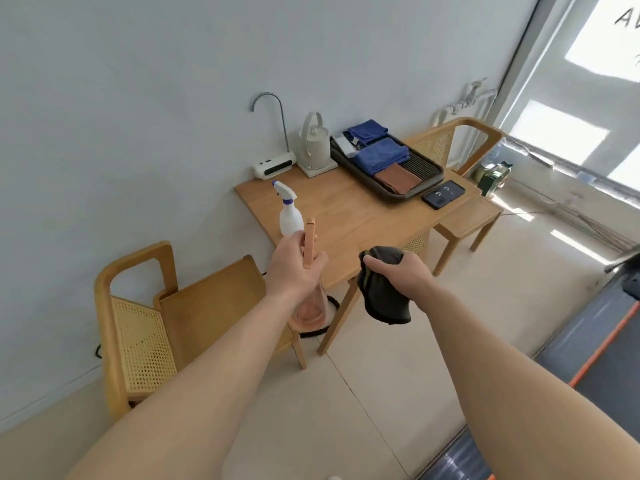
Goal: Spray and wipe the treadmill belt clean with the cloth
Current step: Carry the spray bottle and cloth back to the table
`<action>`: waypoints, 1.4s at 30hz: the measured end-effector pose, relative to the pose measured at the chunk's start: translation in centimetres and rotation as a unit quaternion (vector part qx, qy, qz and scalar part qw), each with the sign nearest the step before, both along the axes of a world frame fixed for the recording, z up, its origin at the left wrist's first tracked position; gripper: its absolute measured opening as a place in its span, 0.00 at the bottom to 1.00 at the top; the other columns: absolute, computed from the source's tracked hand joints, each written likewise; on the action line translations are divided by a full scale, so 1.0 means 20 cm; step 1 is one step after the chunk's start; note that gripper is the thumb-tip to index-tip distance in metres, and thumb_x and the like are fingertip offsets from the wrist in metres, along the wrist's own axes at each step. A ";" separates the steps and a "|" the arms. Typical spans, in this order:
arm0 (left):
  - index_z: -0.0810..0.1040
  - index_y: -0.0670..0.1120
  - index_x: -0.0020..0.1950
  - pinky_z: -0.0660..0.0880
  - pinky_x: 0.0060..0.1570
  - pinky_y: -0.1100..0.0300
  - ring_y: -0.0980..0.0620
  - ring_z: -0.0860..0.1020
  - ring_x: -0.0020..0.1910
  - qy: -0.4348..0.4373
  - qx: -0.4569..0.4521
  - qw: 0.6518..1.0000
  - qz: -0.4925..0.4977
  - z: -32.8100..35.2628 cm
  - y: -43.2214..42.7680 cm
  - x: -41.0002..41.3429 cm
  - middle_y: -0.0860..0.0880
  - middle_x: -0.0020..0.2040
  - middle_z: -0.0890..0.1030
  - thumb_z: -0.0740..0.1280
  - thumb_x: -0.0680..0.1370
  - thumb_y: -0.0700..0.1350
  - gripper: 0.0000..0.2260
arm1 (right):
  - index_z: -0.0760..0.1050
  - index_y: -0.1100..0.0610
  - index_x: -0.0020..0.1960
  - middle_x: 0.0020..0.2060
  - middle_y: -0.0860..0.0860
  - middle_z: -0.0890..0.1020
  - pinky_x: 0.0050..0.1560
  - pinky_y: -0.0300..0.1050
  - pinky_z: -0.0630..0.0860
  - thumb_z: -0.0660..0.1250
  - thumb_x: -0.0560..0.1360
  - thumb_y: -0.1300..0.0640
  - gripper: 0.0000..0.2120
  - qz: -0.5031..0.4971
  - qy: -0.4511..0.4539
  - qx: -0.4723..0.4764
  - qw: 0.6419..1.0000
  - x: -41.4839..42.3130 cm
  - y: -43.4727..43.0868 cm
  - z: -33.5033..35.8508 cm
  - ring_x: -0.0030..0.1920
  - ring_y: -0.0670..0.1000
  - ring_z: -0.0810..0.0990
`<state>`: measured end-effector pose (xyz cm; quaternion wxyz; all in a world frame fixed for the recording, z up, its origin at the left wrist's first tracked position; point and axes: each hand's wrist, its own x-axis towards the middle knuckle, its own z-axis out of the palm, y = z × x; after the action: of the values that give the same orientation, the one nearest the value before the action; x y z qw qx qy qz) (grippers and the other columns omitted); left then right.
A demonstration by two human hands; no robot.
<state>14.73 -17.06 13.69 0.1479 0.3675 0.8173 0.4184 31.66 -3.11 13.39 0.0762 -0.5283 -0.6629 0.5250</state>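
Here, facing the surface (346, 216), the left hand (294, 268) has its fingers grasping a pink spray bottle (309, 311), and the right hand (398, 271) clutches the dark cloth (382, 299). The treadmill belt (609, 341) lies well off right, with spraying and wiping apparently yet to come.

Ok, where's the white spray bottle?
In the head view, the white spray bottle stands at the left edge of the wooden table, just beyond the left hand, which grips a pink spray bottle.
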 end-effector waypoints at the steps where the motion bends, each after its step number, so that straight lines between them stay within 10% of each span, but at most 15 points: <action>1: 0.77 0.53 0.58 0.77 0.51 0.51 0.49 0.79 0.50 0.011 -0.006 1.000 -0.006 -0.04 0.08 -0.04 0.49 0.53 0.79 0.71 0.80 0.51 0.09 | 0.73 0.55 0.64 0.50 0.50 0.80 0.51 0.50 0.75 0.75 0.70 0.34 0.33 -0.009 0.007 -0.015 1.000 -0.03 0.06 -0.04 0.50 0.52 0.79; 22: 0.79 0.41 0.58 0.79 0.32 0.54 0.57 0.74 0.41 0.129 -0.019 0.991 -0.004 -0.85 1.08 -0.63 0.46 0.54 0.79 0.68 0.79 0.63 0.25 | 0.71 0.55 0.61 0.52 0.51 0.81 0.54 0.52 0.79 0.74 0.74 0.50 0.20 -0.048 -0.026 -0.155 0.986 -0.60 1.03 -0.66 0.51 0.51 0.81; 26: 0.76 0.42 0.65 0.81 0.47 0.50 0.48 0.79 0.52 0.050 -0.049 0.997 0.031 -0.86 1.09 -0.65 0.45 0.59 0.78 0.62 0.75 0.74 0.37 | 0.77 0.58 0.59 0.49 0.55 0.84 0.53 0.54 0.81 0.72 0.75 0.54 0.14 -0.006 -0.005 -0.183 0.983 -0.64 1.16 -0.70 0.49 0.54 0.83; 30: 0.64 0.48 0.80 0.70 0.60 0.59 0.56 0.73 0.62 -0.091 -0.110 0.982 0.125 -0.85 1.03 -0.57 0.55 0.69 0.71 0.80 0.69 0.62 0.46 | 0.76 0.55 0.65 0.57 0.56 0.85 0.63 0.58 0.78 0.73 0.74 0.52 0.21 -0.022 0.089 -0.340 0.936 -0.60 1.29 -0.73 0.59 0.58 0.82; 37: 0.76 0.51 0.50 0.70 0.45 0.58 0.48 0.80 0.52 -0.123 -0.255 0.939 0.193 -1.02 0.85 -0.06 0.56 0.48 0.76 0.70 0.80 0.46 0.03 | 0.74 0.51 0.70 0.62 0.53 0.83 0.65 0.56 0.76 0.71 0.78 0.53 0.21 0.081 0.131 -0.416 0.896 -0.54 1.46 -0.72 0.64 0.55 0.80; 42: 0.77 0.47 0.58 0.70 0.44 0.70 0.54 0.76 0.49 -0.278 -0.128 0.939 0.158 -0.91 1.26 -0.04 0.52 0.51 0.78 0.73 0.77 0.44 0.11 | 0.77 0.50 0.60 0.60 0.48 0.78 0.57 0.42 0.74 0.77 0.73 0.52 0.17 0.237 -0.003 -0.145 0.960 -0.60 1.52 -0.70 0.62 0.53 0.75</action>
<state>13.87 8.18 -4.54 0.3467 0.0809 0.8379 0.4136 19.68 27.23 -0.68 -0.1303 -0.3628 -0.6861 0.6170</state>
